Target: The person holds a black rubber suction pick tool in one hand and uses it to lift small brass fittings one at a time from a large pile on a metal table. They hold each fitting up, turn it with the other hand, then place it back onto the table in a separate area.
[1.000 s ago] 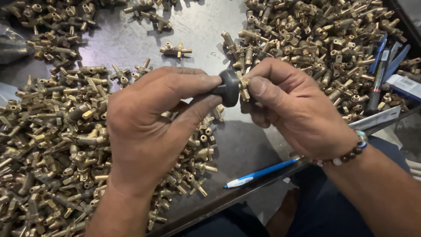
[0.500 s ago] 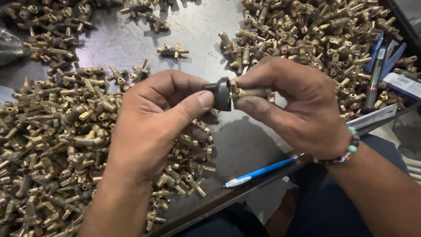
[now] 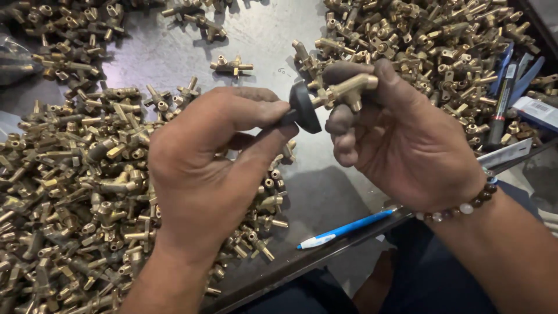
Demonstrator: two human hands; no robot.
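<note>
Two hands hold a small brass valve over a grey metal table (image 3: 273, 35) strewn with brass fittings.

Heaps of brass fittings (image 3: 64, 174) lie left and right. Above the bare middle, the left hand (image 3: 203, 174) pinches the valve's black round knob (image 3: 305, 107) between thumb and fingers; the right hand (image 3: 407, 139) grips the brass valve body (image 3: 349, 90). A blue pen (image 3: 343, 228) lies at the table's near edge.

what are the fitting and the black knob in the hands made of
Fitting in the right hand: looks like brass, yellow-gold with a dull metal sheen. Knob at the left hand: matte black, likely plastic or rubber; can't tell which.
</note>
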